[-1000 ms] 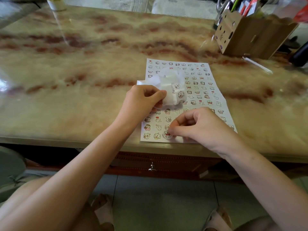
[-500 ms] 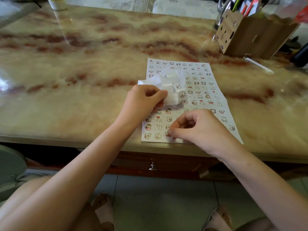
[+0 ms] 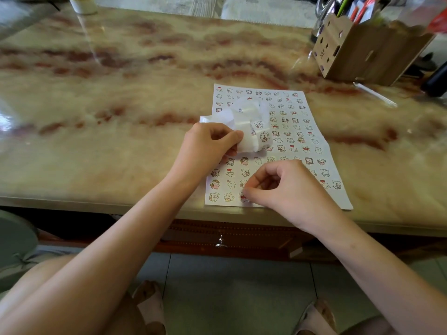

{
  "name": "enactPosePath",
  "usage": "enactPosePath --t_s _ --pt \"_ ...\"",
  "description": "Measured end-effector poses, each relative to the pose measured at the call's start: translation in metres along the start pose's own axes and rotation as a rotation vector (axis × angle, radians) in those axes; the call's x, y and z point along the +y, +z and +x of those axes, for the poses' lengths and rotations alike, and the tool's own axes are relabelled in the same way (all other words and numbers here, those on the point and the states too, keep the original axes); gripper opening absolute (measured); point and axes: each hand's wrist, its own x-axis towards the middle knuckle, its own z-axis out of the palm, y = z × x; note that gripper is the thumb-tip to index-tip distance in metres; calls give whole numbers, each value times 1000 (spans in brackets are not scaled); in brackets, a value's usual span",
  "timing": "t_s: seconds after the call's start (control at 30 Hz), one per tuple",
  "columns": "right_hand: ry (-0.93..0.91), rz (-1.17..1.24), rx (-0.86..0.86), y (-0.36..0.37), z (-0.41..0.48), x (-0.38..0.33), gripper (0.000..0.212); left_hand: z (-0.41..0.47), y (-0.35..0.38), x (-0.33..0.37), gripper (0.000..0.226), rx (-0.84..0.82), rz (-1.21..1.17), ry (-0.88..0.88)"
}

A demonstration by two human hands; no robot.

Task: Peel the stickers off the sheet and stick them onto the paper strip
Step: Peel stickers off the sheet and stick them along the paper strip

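Bright, soft daylight comes from the top of the frame. The glossy cream and red marble tabletop (image 3: 125, 97) shows white glare at the left edge and a pale streak at upper left. Below the table edge it is dim. The white sticker sheet (image 3: 290, 122) in the centre is fairly sharp. The brown cardboard pen holder (image 3: 362, 52) at upper right looks softer and leans from the wide lens.

A home desk — marble-patterned table (image 3: 121, 97), cardboard pen holder (image 3: 362, 52), tiled floor (image 3: 229, 286).
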Motion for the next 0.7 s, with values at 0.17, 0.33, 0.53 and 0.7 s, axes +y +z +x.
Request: enactPosePath --t_s 0.17,0.33,0.53,0.7 --pt "-10 -30 -6 -1 -1 0 11 0 1 0 26 1 6 3" --pt "-32 -14 -31 -4 0 1 14 0 1 -1 26 8 25 4" --pt "-55 85 -58 -6 9 7 23 -1 1 0 26 18 43 9" --pt "-63 63 -38 -3 7 7 32 -2 1 1 27 23 62 10"
